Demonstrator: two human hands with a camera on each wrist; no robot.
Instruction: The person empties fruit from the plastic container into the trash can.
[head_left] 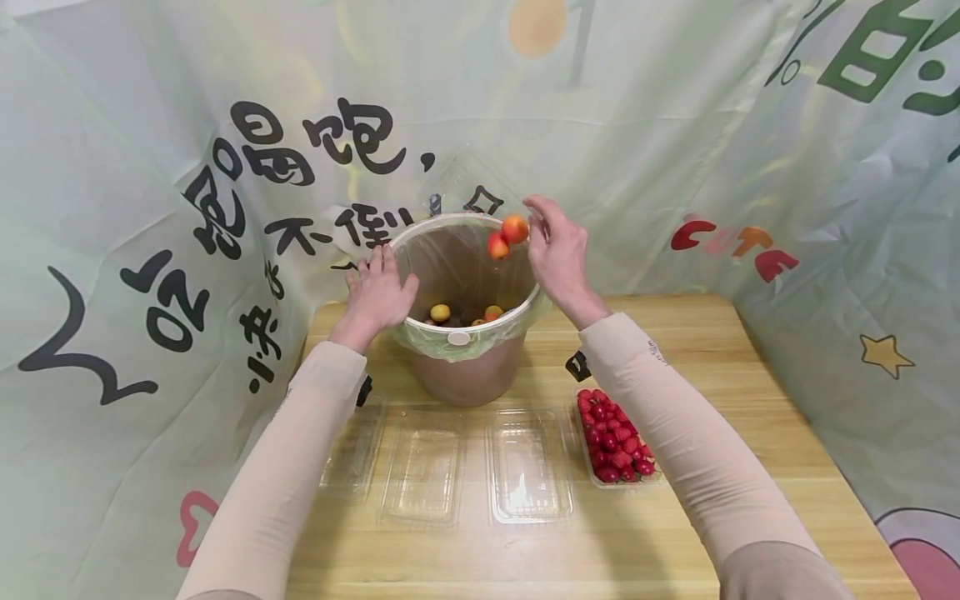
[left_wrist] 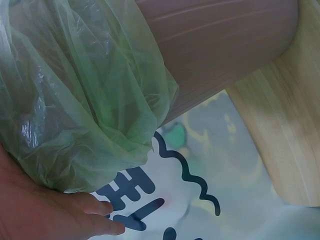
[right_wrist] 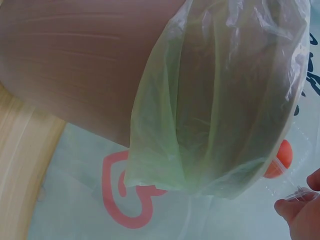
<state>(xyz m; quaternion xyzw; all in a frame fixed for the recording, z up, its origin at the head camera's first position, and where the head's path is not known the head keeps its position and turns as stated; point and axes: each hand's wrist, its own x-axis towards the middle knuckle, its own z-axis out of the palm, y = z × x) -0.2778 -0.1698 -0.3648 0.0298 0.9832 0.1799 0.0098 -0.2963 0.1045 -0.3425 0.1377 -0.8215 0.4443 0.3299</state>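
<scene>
A brown bin stands on the table, lined with a thin green plastic bag folded over its white rim. My left hand rests on the rim's left side, fingers extended. Above the right side, my right hand pinches the edge of a clear plastic container, tilted over the bin and hard to make out. Two red-orange round fruits are at the bin's mouth near that hand; one fruit also shows in the right wrist view. Inside the bin lie several yellowish fruits.
Clear plastic containers stand in a row in front of the bin. To their right is a clear box of small red fruits, below my right forearm. Printed cloth surrounds the wooden table at the back and sides.
</scene>
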